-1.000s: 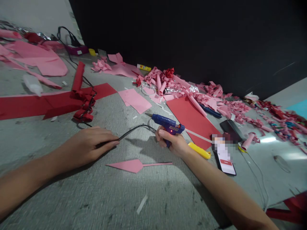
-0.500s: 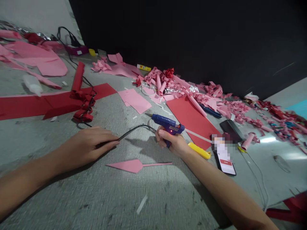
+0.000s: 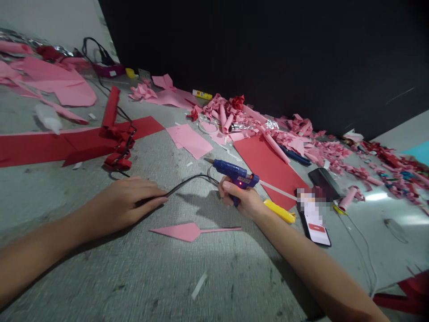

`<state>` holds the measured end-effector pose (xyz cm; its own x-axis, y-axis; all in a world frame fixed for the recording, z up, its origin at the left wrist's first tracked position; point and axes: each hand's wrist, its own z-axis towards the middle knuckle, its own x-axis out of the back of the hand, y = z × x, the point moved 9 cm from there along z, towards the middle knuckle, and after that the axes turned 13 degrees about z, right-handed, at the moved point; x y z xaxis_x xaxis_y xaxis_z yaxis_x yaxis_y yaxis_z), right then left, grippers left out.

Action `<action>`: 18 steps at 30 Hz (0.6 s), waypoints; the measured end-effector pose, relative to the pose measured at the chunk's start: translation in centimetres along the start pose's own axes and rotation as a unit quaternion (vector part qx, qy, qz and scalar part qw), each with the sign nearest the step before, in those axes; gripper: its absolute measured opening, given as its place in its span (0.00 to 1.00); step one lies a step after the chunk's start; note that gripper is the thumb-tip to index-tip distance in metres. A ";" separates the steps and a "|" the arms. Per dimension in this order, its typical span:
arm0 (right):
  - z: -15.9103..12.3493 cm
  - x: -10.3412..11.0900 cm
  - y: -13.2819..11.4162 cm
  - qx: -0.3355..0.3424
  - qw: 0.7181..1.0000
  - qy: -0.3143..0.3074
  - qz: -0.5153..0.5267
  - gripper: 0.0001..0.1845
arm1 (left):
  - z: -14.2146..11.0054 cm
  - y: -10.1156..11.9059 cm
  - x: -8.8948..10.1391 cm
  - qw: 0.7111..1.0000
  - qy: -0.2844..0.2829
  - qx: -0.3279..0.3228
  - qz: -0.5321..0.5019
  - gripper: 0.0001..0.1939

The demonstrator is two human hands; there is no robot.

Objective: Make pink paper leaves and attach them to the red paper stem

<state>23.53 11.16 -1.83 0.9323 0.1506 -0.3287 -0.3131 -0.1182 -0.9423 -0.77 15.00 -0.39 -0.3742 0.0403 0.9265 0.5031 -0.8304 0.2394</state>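
Note:
My right hand [image 3: 241, 197] is wrapped around the handle of a blue hot glue gun [image 3: 231, 170]. Its metal nozzle points left, a small red light glows on its side, and a white glue stick [image 3: 279, 191] sticks out at the back. The gun's black cable [image 3: 187, 180] runs left to my left hand [image 3: 137, 201], which rests low on the surface with the cable pinched between thumb and fingers. In front of both hands lies a pink paper leaf shape [image 3: 184, 231] with a thin stem, touched by neither.
A yellow cutter [image 3: 279, 211] and a phone [image 3: 315, 223] lie right of my right hand. Red paper [image 3: 268, 165] is behind the gun. Pink scraps [image 3: 298, 127] pile along the dark panel [image 3: 254, 53]. A rolled red paper piece [image 3: 110, 109] touches the cable at left.
Almost nothing differs. The whole view has shifted very slightly; both hands keep the same hold, and the pink leaf shape lies in the same place.

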 end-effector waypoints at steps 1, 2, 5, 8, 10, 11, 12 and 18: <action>0.0 0.0 0.0 -0.001 1.000 0.002 -0.002 0.22 | 0.0 0.0 0.0 1.000 -0.002 0.001 -0.001 0.15; 0.0 0.0 0.0 -0.002 1.000 0.002 -0.003 0.22 | 0.0 0.0 0.0 1.000 0.000 0.000 -0.002 0.15; 0.0 -0.1 -0.1 -0.003 1.000 0.001 -0.004 0.22 | 0.0 0.1 0.1 1.000 0.009 -0.006 -0.003 0.15; 0.0 -0.1 -0.2 0.002 1.000 -0.003 -0.001 0.23 | 0.0 0.1 0.0 1.000 0.009 -0.007 -0.003 0.15; 0.1 -0.2 -0.2 0.008 1.000 -0.008 0.004 0.22 | 0.0 0.1 0.1 1.000 0.011 -0.006 -0.004 0.15; 0.1 -0.2 -0.2 0.010 1.000 -0.011 0.007 0.22 | 0.0 0.1 0.1 1.000 0.009 -0.005 -0.003 0.16; 0.1 -0.2 -0.2 0.012 1.000 -0.012 0.010 0.21 | 0.0 0.1 0.1 1.000 0.006 -0.003 -0.002 0.17; -0.1 0.0 -0.1 0.006 1.000 0.007 0.006 0.22 | 0.2 0.0 0.0 1.000 -0.010 0.013 0.001 0.20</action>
<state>23.55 11.10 -1.74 0.9306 0.1363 -0.3396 -0.3267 -0.1082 -0.9389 -0.61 15.06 -0.34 -0.3584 0.0495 0.9323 0.5238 -0.8159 0.2447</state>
